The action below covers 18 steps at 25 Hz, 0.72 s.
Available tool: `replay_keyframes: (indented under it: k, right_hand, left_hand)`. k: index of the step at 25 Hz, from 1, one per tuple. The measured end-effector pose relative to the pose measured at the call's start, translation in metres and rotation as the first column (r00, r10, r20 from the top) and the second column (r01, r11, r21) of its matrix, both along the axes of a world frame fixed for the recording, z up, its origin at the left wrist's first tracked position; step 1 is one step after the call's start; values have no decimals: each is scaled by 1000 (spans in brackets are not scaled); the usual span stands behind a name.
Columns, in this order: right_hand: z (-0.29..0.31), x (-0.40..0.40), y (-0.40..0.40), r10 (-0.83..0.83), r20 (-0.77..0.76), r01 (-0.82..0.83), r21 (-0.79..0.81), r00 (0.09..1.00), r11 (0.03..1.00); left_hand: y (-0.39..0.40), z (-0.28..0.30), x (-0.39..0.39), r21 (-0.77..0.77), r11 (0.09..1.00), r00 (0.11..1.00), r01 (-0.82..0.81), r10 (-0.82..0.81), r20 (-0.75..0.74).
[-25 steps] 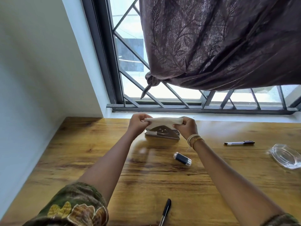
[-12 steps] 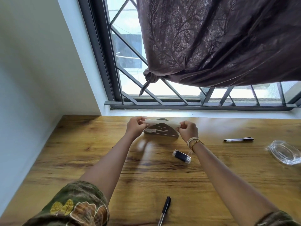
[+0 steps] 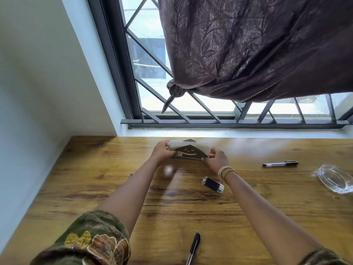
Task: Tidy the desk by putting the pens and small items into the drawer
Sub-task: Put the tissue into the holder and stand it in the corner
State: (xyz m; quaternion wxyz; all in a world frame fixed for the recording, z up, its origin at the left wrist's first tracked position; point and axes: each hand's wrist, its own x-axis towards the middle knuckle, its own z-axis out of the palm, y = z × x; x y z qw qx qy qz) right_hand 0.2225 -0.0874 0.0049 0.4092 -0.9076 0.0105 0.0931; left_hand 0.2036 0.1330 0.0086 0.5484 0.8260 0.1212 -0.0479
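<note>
home room, desk by the window | wood-grain desk [image 3: 114, 188] pushed into a plain wall corner | knotted brown leaf-pattern curtain [image 3: 248, 54] over a grilled window [image 3: 152, 69] | pens, glass dish [image 3: 334, 180] lying around

txt: none legible | napkin holder [image 3: 189, 152]: smiley cutout only

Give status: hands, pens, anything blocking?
Both hands, left and right, grip napkins in holder. Two pens and a small black item lie loose on desk. No drawer in view. Nothing blocking.
</note>
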Motion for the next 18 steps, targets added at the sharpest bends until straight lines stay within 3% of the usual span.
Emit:
replay_keyframes:
  k: [9, 14, 18]
  right_hand:
    - [6, 3, 20, 76, -7, -75, 82, 997, 994]
    - [12, -3, 77, 121, -35, -114, 150, 992, 982]
    - [14, -20, 139, 237, -90, -219, 179, 967, 959]
  left_hand:
    - [19, 7, -16, -85, 994, 997, -67, 70, 40]
    - [66, 12, -50, -55, 965, 965, -258, 260, 36]
    - [115, 15, -84, 47, 866, 867, -497, 495, 53]
